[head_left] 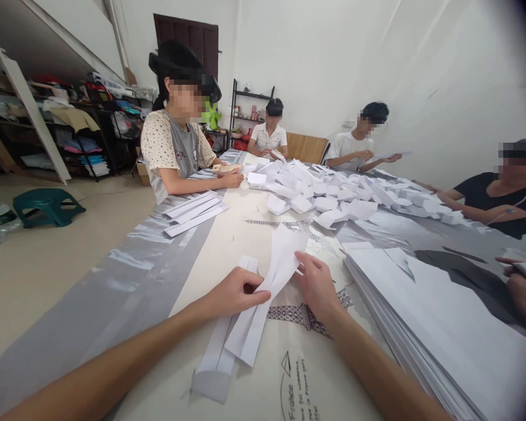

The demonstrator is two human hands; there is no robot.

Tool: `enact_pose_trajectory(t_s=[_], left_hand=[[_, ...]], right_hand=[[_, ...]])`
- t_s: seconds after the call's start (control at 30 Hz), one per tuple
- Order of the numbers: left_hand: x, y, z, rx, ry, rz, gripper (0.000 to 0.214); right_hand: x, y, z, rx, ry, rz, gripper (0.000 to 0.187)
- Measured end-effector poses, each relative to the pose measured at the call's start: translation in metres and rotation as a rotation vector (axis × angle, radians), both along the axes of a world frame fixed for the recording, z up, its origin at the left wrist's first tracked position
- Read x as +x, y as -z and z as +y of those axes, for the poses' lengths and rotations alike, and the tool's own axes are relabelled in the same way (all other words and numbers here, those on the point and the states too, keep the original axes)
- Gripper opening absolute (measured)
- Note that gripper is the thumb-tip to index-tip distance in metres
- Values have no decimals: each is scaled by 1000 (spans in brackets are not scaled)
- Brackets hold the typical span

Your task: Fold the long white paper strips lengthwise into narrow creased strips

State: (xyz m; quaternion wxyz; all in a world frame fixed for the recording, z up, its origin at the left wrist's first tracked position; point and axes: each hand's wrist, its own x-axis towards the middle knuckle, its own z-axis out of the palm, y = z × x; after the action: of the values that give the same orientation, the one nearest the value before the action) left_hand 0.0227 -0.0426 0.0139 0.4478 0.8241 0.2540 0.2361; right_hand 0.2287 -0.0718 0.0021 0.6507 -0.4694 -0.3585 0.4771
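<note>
A long strip of white paper (274, 280), creased lengthwise, lies slantwise between my two hands. My left hand (241, 290) pinches its left edge, thumb on top and fingers curled behind. At its upper right edge, my right hand (314, 279) grips the same paper between thumb and fingertips. Under and to the left of it, another folded white paper strip (213, 374) rests on the printed tablecloth (333, 374). Part of that lower strip is hidden by my left hand and the held paper.
Right of my right arm stands a thick stack of white sheets (425, 310). A large heap of folded papers (324, 193) covers the far table. More strips (195, 211) lie at the left near a person (179, 140). Several other people sit around the table. A green stool (48, 204) stands on the floor.
</note>
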Motion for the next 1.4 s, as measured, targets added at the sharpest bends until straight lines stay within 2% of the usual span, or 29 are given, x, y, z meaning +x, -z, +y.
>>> enact_pose_trajectory(t_s=[0.3, 0.5, 0.6, 0.77, 0.93, 1.17, 1.4], left_hand=[[-1, -3, -2, -34, 63, -21, 45], [-3, -10, 0, 18, 108, -91, 30], [-4, -14, 2, -18, 150, -121, 25], [-4, -12, 4, -23, 142, -73, 28], [-5, -11, 4, -26, 196, -41, 23], [-6, -17, 3, -61, 255, -12, 14], [-8, -20, 5, -99, 300, -11, 15]], right_hand=[[7, -2, 3, -1, 70, 50, 22], [11, -2, 4, 9, 91, 56, 20], [12, -3, 5, 17, 89, 40, 18], [15, -2, 6, 26, 99, -2, 21], [22, 5, 10, 29, 185, -43, 31], [25, 8, 13, 52, 239, -76, 29], [23, 4, 11, 26, 159, -35, 28]])
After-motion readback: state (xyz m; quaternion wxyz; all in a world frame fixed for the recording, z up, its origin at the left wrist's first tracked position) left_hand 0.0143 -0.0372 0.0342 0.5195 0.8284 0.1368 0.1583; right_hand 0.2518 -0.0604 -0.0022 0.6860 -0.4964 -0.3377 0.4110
